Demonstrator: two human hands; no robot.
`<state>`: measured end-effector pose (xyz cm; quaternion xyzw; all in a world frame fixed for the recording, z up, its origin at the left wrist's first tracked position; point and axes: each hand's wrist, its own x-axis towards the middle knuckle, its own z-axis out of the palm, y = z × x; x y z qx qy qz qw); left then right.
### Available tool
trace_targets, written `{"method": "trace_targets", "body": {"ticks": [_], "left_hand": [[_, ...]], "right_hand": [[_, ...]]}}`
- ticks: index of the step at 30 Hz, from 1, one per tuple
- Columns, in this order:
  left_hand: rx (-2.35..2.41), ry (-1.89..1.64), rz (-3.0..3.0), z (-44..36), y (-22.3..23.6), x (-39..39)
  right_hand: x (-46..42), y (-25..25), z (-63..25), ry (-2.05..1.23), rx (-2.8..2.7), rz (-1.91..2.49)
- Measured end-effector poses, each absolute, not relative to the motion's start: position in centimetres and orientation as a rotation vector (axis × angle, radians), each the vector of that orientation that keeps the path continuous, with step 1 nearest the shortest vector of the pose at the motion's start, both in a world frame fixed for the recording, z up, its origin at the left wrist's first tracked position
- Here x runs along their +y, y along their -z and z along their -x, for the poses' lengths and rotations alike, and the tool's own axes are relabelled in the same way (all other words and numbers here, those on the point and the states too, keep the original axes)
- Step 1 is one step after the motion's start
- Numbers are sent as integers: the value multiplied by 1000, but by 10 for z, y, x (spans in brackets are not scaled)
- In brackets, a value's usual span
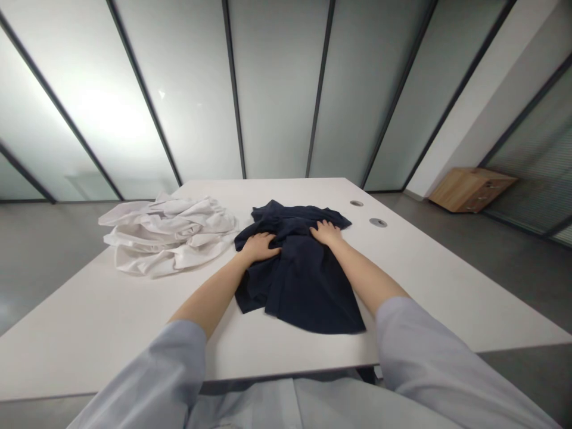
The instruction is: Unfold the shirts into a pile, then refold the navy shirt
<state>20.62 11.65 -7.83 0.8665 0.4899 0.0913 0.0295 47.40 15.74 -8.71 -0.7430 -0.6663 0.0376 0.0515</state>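
Observation:
A dark navy cloth garment [295, 280], probably a shirt, lies rumpled in the middle of the white table [89, 322]. My left hand [260, 247] rests flat on its left side, fingers spread and pressing down. My right hand [326, 233] lies on its upper right part, also flat. Neither hand is pinching the fabric. To the left of the dark garment sits a crumpled white cloth garment [167, 234], which neither hand touches.
Two round metal cable grommets [378, 222] are set in the table's far right area. A wooden drawer cabinet [469, 189] stands on the grey floor at right. Frosted glass walls with dark frames run behind the table.

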Motion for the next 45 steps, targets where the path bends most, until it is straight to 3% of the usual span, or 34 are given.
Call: {"method": "trace_targets", "body": {"ticks": [5, 10, 14, 20, 28, 34, 45], "left_hand": [[1896, -240, -2499, -200, 75, 117], [1965, -349, -2525, -200, 72, 114], [1814, -519, -2734, -201, 69, 112], [1651, -63, -2583, -198, 71, 113], [1571, 284, -2453, -203, 48, 114], [1806, -118, -2537, -221, 43, 132], [1867, 77, -2352, -192, 63, 183]], "right_hand": [[164, 85, -475, -153, -1720, 2482], [172, 90, -472, -146, -2249, 2018], [181, 92, -478, -123, -2292, 1947], [181, 93, -492, -72, -2214, 2014], [157, 89, -511, 82, -2247, 2049], [159, 80, -490, -32, -2211, 2048], [139, 95, -483, -113, -2452, 1947]]}}
